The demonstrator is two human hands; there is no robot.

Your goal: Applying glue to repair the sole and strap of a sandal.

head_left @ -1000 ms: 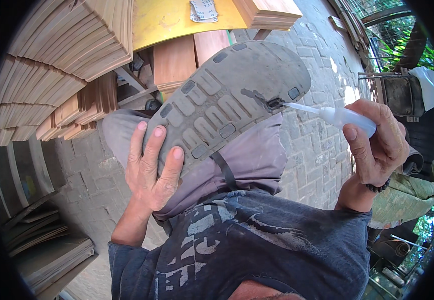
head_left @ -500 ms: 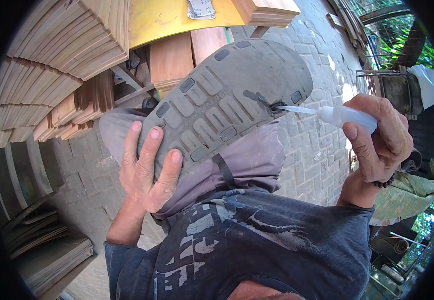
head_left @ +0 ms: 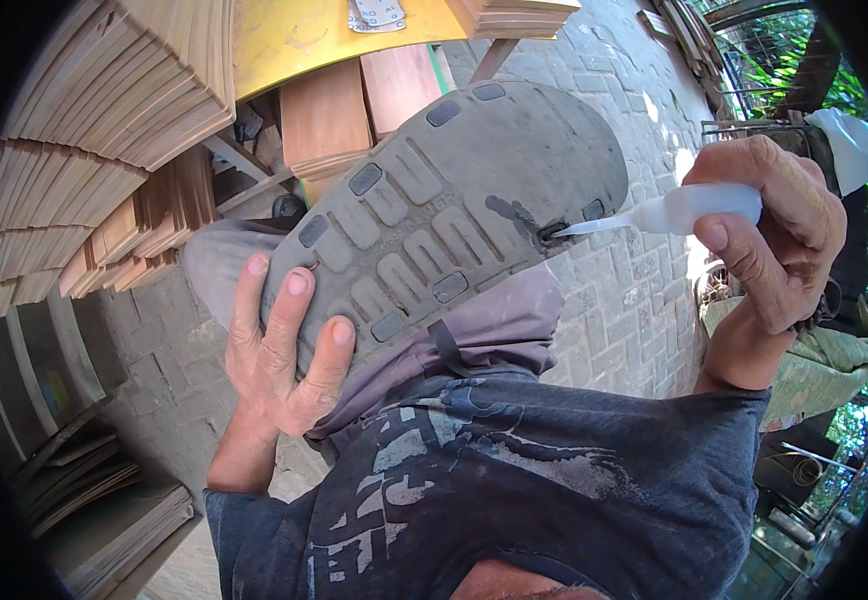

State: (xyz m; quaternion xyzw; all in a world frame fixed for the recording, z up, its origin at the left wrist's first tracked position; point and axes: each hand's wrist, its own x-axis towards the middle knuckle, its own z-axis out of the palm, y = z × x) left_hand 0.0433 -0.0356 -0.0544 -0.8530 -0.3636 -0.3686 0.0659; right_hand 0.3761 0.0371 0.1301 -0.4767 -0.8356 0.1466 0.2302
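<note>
A worn grey sandal is held sole up over my lap, its treaded underside facing me. My left hand grips its near left end, with the fingers on the sole. In my right hand a small translucent squeeze bottle with a long thin nozzle is pinched between thumb and fingers. The nozzle tip is at a dark, wet-looking split near the right edge of the sole. A dark wet patch lies beside the split. The sandal's upper side is hidden.
Stacks of wooden boards stand at the upper left, beside a yellow table with a sheet of abrasive paper on it. More boards lie below the table. Grey paving covers the ground. Green cloth hangs at right.
The nozzle tip has shifted slightly left and down along the split, while my right hand has moved a little right. The sandal and my left hand have shifted slightly left.
</note>
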